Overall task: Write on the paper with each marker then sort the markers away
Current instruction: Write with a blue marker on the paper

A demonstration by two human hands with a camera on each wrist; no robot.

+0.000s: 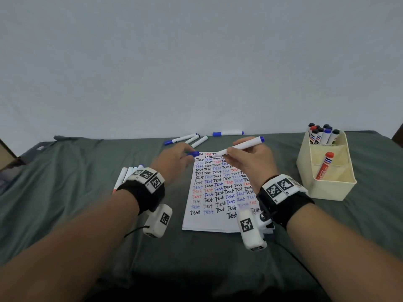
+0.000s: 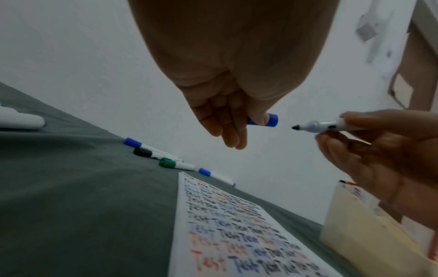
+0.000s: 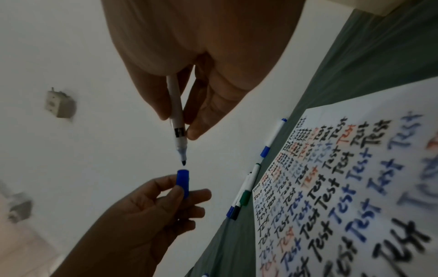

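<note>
- Right hand: above the top of the paper; thumb and fingers pinch the white barrel of an uncapped marker, tip bare and pointing left toward the cap, blue end plug up and to the right.
- Left hand: at the paper's upper left corner; thumb and fingers pinch a blue cap, open end facing the marker tip, just apart from it, not touching.
- Paper: white sheet flat on the cloth between the forearms, covered in rows of "Test" in black, blue and red.
- Loose markers, far edge: three lying close together left of centre, with blue, black and green caps in the left wrist view; one blue-capped marker lying apart to their right, near the wall.
- Loose markers, left: a group of white barrels lying on the cloth, partly hidden behind the left wrist band.
- Organizer: cream box with compartments, right of the paper. Back compartment holds a bunch of capped markers standing upright, with black, red and blue caps. Middle compartment holds one red marker, leaning.
- Cloth: grey-green, covering the table.
- Wall: plain white behind the table.
</note>
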